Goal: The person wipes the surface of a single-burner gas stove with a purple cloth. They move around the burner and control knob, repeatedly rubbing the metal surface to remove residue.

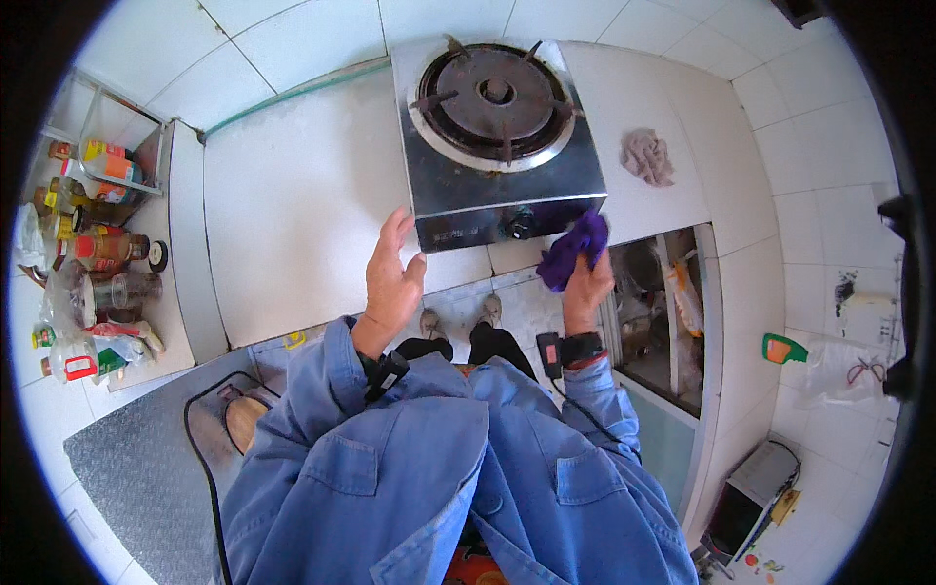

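Note:
A single-burner gas stove (504, 183) with a dark glass top and a rusty pan support sits on the white counter before me. My right hand (589, 285) grips a purple cloth (574, 252), which lies against the right end of the stove's front panel, to the right of the control knob (520, 224). My left hand (395, 281) is at the stove's front left corner, fingers apart, holding nothing; whether its fingertips touch the stove edge I cannot tell. A crumpled beige cloth (647, 156) lies on the counter to the right of the stove.
Jars and bottles (110, 248) crowd a shelf at the left, with a metal rack (124, 179) behind. Below the counter at right, a cabinet (662, 307) stands open with items inside. A round wooden board (245, 424) is at lower left. Tiled walls rise behind and right.

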The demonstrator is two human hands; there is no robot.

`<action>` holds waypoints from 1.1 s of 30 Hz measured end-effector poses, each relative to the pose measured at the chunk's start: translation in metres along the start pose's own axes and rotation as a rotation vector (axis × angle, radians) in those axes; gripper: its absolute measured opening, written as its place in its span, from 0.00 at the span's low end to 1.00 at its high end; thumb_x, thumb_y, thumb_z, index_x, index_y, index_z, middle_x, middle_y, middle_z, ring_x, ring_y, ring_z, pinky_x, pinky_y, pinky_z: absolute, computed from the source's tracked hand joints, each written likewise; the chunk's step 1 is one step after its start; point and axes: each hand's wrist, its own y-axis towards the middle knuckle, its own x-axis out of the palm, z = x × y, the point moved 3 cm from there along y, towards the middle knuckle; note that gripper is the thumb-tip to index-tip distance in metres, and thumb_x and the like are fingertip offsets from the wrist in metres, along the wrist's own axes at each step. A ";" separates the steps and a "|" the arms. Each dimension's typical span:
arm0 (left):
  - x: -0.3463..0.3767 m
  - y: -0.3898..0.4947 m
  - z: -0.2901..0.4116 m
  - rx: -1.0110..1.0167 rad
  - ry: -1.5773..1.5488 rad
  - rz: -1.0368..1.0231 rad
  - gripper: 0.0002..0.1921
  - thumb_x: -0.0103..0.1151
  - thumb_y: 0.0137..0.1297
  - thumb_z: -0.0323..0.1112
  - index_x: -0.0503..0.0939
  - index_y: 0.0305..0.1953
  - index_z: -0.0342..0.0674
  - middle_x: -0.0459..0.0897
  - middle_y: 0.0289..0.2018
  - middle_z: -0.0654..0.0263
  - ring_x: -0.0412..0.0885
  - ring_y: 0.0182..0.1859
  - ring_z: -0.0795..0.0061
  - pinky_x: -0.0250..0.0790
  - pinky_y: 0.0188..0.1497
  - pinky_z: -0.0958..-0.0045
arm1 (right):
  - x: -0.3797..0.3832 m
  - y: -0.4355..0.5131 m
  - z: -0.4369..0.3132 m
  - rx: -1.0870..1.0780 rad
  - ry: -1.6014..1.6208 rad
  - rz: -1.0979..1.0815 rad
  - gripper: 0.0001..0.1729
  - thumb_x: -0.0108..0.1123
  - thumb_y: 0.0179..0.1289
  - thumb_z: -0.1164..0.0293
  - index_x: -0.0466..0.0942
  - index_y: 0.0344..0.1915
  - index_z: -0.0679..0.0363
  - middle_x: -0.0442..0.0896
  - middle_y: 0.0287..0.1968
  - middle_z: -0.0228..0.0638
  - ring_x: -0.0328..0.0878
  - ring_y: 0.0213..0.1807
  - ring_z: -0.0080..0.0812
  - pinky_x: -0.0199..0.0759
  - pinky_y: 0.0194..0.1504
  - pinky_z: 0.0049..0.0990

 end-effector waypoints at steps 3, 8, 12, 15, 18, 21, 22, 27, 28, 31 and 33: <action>0.001 -0.001 -0.001 -0.014 0.020 -0.012 0.39 0.58 0.61 0.16 0.58 0.74 0.37 0.73 0.67 0.42 0.72 0.71 0.49 0.63 0.74 0.59 | 0.017 0.019 -0.019 -0.347 -0.109 -0.008 0.24 0.57 0.64 0.86 0.77 0.61 0.67 0.81 0.63 0.45 0.79 0.64 0.41 0.71 0.65 0.33; 0.001 -0.004 0.002 -0.008 0.014 0.005 0.39 0.58 0.61 0.16 0.58 0.74 0.36 0.73 0.67 0.42 0.73 0.70 0.48 0.64 0.73 0.58 | 0.044 0.009 0.026 -0.679 -0.444 -0.070 0.25 0.56 0.56 0.87 0.81 0.56 0.68 0.75 0.68 0.52 0.68 0.72 0.58 0.64 0.72 0.49; 0.009 -0.001 0.005 -0.002 0.009 0.019 0.39 0.59 0.61 0.18 0.58 0.74 0.36 0.74 0.66 0.42 0.74 0.69 0.47 0.65 0.73 0.58 | 0.023 -0.011 0.055 -0.555 -0.388 -0.186 0.25 0.56 0.56 0.88 0.82 0.55 0.65 0.77 0.66 0.52 0.71 0.70 0.57 0.66 0.70 0.47; 0.016 -0.002 0.007 -0.007 0.024 0.028 0.39 0.60 0.61 0.19 0.59 0.73 0.36 0.75 0.66 0.43 0.75 0.68 0.47 0.66 0.72 0.59 | 0.002 0.002 0.039 -0.309 -0.158 -0.152 0.26 0.58 0.58 0.88 0.82 0.57 0.63 0.80 0.62 0.49 0.77 0.64 0.54 0.70 0.67 0.42; 0.022 -0.002 0.008 0.009 0.060 0.035 0.38 0.59 0.61 0.19 0.59 0.73 0.36 0.76 0.66 0.44 0.75 0.68 0.48 0.66 0.72 0.59 | 0.000 0.039 0.014 -0.108 0.021 -0.042 0.24 0.59 0.59 0.86 0.81 0.57 0.63 0.80 0.62 0.50 0.77 0.63 0.55 0.70 0.66 0.41; 0.024 -0.001 0.008 0.005 0.060 0.018 0.38 0.59 0.62 0.18 0.59 0.73 0.36 0.75 0.66 0.43 0.75 0.68 0.49 0.66 0.72 0.59 | 0.015 0.049 -0.003 -0.536 -0.074 0.010 0.26 0.59 0.58 0.86 0.81 0.58 0.63 0.80 0.62 0.52 0.76 0.64 0.56 0.70 0.67 0.42; 0.025 -0.002 0.008 -0.010 0.050 0.021 0.37 0.59 0.62 0.18 0.59 0.73 0.36 0.75 0.66 0.43 0.74 0.69 0.49 0.66 0.72 0.60 | 0.020 0.045 0.001 -0.584 -0.209 -0.001 0.25 0.59 0.57 0.86 0.81 0.57 0.63 0.79 0.62 0.53 0.75 0.65 0.56 0.70 0.67 0.42; 0.029 -0.006 0.008 -0.004 0.007 0.019 0.37 0.58 0.63 0.19 0.60 0.74 0.37 0.73 0.68 0.46 0.71 0.71 0.54 0.65 0.72 0.59 | 0.012 0.005 0.046 -0.425 -0.469 -0.275 0.24 0.58 0.53 0.86 0.84 0.52 0.64 0.80 0.62 0.53 0.75 0.66 0.55 0.70 0.67 0.42; 0.029 -0.007 0.008 -0.012 -0.009 0.026 0.36 0.58 0.64 0.19 0.60 0.74 0.37 0.73 0.68 0.48 0.71 0.72 0.56 0.65 0.72 0.60 | 0.004 0.005 0.050 -0.321 -0.346 -0.293 0.24 0.58 0.53 0.87 0.85 0.51 0.64 0.80 0.62 0.53 0.75 0.66 0.54 0.70 0.67 0.42; 0.029 -0.008 0.009 0.010 0.024 0.029 0.36 0.58 0.64 0.19 0.61 0.74 0.37 0.73 0.69 0.48 0.71 0.72 0.57 0.64 0.72 0.60 | -0.013 0.028 0.040 -0.216 -0.138 -0.108 0.25 0.57 0.53 0.88 0.84 0.52 0.64 0.79 0.63 0.53 0.75 0.66 0.54 0.70 0.67 0.42; 0.030 -0.008 0.008 -0.025 0.039 0.032 0.36 0.58 0.64 0.19 0.60 0.74 0.38 0.73 0.69 0.49 0.71 0.72 0.57 0.64 0.72 0.60 | -0.011 0.052 0.025 -0.327 -0.142 -0.002 0.24 0.57 0.54 0.88 0.84 0.52 0.65 0.79 0.63 0.53 0.76 0.65 0.54 0.71 0.65 0.42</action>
